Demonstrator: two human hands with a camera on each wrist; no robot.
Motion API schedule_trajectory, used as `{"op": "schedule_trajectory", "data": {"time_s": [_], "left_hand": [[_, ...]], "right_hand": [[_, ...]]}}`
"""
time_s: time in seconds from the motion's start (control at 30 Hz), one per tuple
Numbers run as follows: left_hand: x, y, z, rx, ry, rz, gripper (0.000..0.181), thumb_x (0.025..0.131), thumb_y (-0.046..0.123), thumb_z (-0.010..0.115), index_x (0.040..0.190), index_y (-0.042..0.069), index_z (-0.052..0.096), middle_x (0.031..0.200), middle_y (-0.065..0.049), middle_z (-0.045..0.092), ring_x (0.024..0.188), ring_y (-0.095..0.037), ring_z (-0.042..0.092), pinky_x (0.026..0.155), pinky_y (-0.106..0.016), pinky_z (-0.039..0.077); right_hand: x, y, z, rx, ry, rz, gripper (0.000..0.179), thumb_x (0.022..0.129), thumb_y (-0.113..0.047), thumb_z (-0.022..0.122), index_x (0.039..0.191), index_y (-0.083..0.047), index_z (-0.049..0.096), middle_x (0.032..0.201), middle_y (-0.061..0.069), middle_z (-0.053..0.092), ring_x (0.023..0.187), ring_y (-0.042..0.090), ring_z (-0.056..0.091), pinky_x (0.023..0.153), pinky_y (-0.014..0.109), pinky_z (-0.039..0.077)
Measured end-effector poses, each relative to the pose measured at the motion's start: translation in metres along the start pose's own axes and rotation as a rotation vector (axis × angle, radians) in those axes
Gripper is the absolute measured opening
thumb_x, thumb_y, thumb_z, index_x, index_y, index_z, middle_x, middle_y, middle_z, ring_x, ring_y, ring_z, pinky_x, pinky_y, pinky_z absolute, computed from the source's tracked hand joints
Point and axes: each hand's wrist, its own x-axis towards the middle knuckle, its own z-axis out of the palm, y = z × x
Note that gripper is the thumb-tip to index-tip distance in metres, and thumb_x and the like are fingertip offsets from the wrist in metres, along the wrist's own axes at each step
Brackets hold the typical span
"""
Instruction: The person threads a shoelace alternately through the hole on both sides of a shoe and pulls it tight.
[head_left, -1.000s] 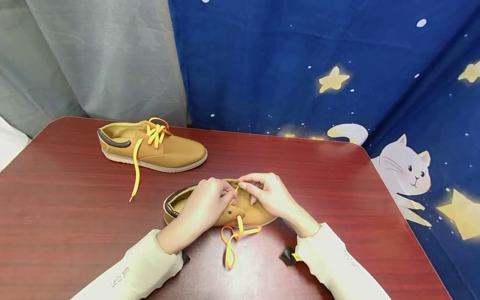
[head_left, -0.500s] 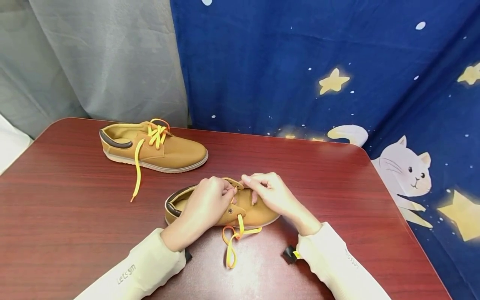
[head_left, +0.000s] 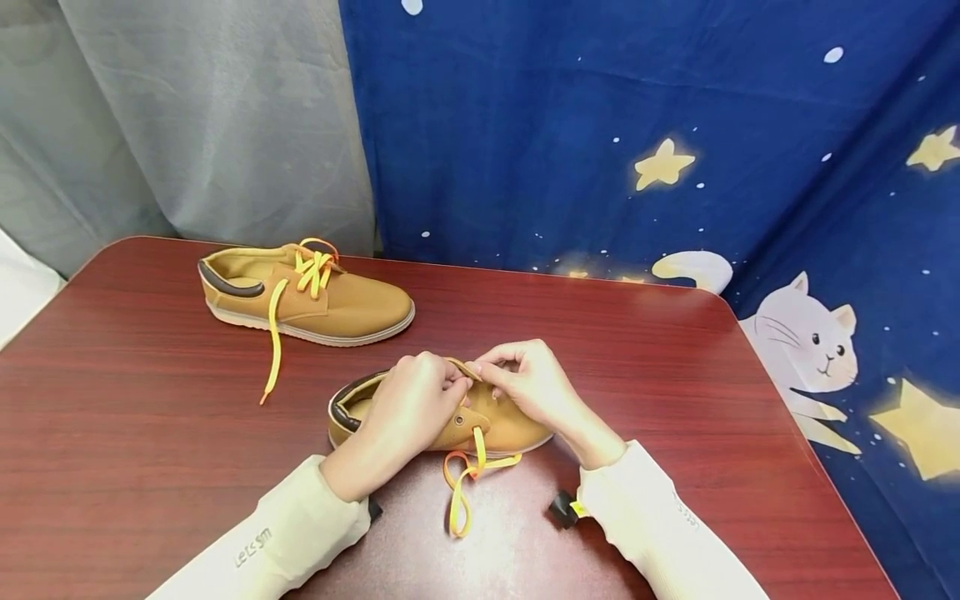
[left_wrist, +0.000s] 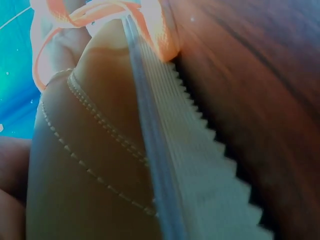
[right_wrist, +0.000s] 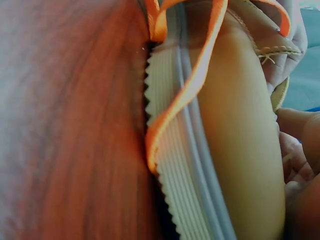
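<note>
Tan shoe sat upright near the middle of the dark red bench, heel toward the left edge and toe toward the right. From the front eyelet of its near flap, yellow-orange lace hung down the side and lay in loops on the bench.

The left hand lay across the middle of the shoe, fingers curled, and pinched another stretch of lace beside the far flap, mostly hidden by the fingertips. The right hand reached over the toe and pinched the tip of the far flap; whether lace was caught there too, I could not tell. Behind the left hand, a dark collar ringed the heel end of the shoe's opening, tan lining inside.

Half a second before, the right thumb had stood clear of the flap; now it was on it, while the left hand had barely moved.

Near the far edge, toward its left corner, stood a second shoe, laced, one lace end trailing onto the bench. Gray and blue curtains hung beyond.
</note>
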Motion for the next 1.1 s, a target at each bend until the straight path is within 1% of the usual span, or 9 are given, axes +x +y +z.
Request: {"op": "schedule_trajectory", "data": {"time_s": [0.13, 0.23, 0.3, 0.37, 0.5, 0.63, 0.87, 1.03, 1.1], "left_hand": [[-0.002, 0.002, -0.014, 0.05, 0.001, 0.039, 0.043, 0.094, 0.025, 0.068, 0.053, 0.021, 0.056, 0.051, 0.009, 0.038, 0.052, -0.013, 0.04, 0.05, -0.027, 0.029], [-0.002, 0.001, -0.032, 0.033, 0.078, 0.087, 0.032, 0.094, 0.031, 0.069, 0.064, 0.021, 0.068, 0.054, 0.009, 0.049, 0.053, -0.012, 0.043, 0.051, -0.029, 0.032], [0.0, -0.002, -0.042, 0.021, 0.121, 0.128, 0.018, 0.092, 0.031, 0.072, 0.076, 0.021, 0.074, 0.063, 0.008, 0.062, 0.059, -0.012, 0.053, 0.057, -0.031, 0.041], [0.004, -0.007, -0.046, 0.026, 0.105, 0.174, 0.013, 0.088, 0.03, 0.077, 0.094, 0.018, 0.078, 0.08, 0.005, 0.073, 0.074, -0.015, 0.064, 0.068, -0.035, 0.05], [0.013, -0.019, -0.036, 0.032, -0.037, 0.295, 0.022, 0.087, 0.022, 0.079, 0.108, 0.014, 0.077, 0.102, 0.001, 0.078, 0.1, -0.019, 0.071, 0.091, -0.04, 0.055], [0.017, -0.024, -0.027, -0.019, -0.12, 0.319, 0.013, 0.092, 0.021, 0.074, 0.102, 0.016, 0.081, 0.096, 0.005, 0.079, 0.091, -0.012, 0.074, 0.086, -0.037, 0.058], [0.016, -0.027, -0.028, -0.057, -0.129, 0.326, 0.011, 0.092, 0.023, 0.073, 0.099, 0.02, 0.082, 0.092, 0.009, 0.078, 0.085, -0.006, 0.072, 0.081, -0.033, 0.057], [0.017, -0.028, -0.028, -0.06, -0.116, 0.31, 0.011, 0.092, 0.022, 0.073, 0.099, 0.02, 0.081, 0.093, 0.009, 0.079, 0.086, -0.006, 0.072, 0.081, -0.033, 0.057], [0.017, -0.028, -0.028, -0.06, -0.115, 0.306, 0.012, 0.093, 0.022, 0.073, 0.1, 0.02, 0.081, 0.094, 0.009, 0.079, 0.088, -0.007, 0.072, 0.082, -0.034, 0.057]], "right_hand": [[-0.001, 0.001, 0.003, 0.003, 0.037, 0.008, 0.017, 0.093, -0.018, 0.072, 0.095, -0.003, 0.079, 0.078, 0.012, 0.075, 0.055, 0.007, 0.06, 0.051, 0.019, 0.043], [0.0, 0.0, 0.004, 0.018, 0.058, 0.03, 0.019, 0.095, -0.022, 0.071, 0.096, -0.003, 0.078, 0.07, 0.007, 0.072, 0.054, 0.009, 0.061, 0.052, 0.02, 0.042], [0.001, -0.002, 0.003, 0.042, 0.062, 0.05, 0.021, 0.096, -0.022, 0.07, 0.097, -0.003, 0.076, 0.063, 0.002, 0.068, 0.053, 0.009, 0.06, 0.051, 0.02, 0.039], [0.002, -0.003, 0.003, 0.081, 0.054, 0.077, 0.022, 0.096, -0.022, 0.069, 0.098, 0.0, 0.075, 0.062, -0.001, 0.067, 0.051, 0.008, 0.06, 0.047, 0.019, 0.037], [0.002, -0.003, 0.002, 0.144, 0.069, 0.112, 0.025, 0.097, -0.02, 0.068, 0.103, 0.003, 0.074, 0.068, 0.001, 0.072, 0.049, 0.006, 0.06, 0.042, 0.018, 0.031], [0.003, -0.004, 0.001, 0.154, 0.103, 0.109, 0.026, 0.097, -0.021, 0.068, 0.104, 0.004, 0.074, 0.076, 0.004, 0.076, 0.048, 0.006, 0.059, 0.042, 0.017, 0.031], [0.005, -0.005, -0.001, 0.236, 0.173, 0.14, 0.03, 0.098, -0.026, 0.067, 0.11, 0.001, 0.072, 0.084, 0.004, 0.076, 0.048, 0.006, 0.056, 0.043, 0.018, 0.036], [0.005, -0.006, -0.006, 0.158, 0.05, 0.208, 0.04, 0.097, -0.035, 0.067, 0.123, -0.004, 0.07, 0.094, 0.005, 0.078, 0.049, 0.01, 0.06, 0.044, 0.022, 0.039], [0.003, -0.005, -0.008, 0.108, 0.004, 0.2, 0.037, 0.096, -0.033, 0.067, 0.121, -0.005, 0.072, 0.088, 0.006, 0.077, 0.047, 0.011, 0.058, 0.045, 0.023, 0.039]]}}
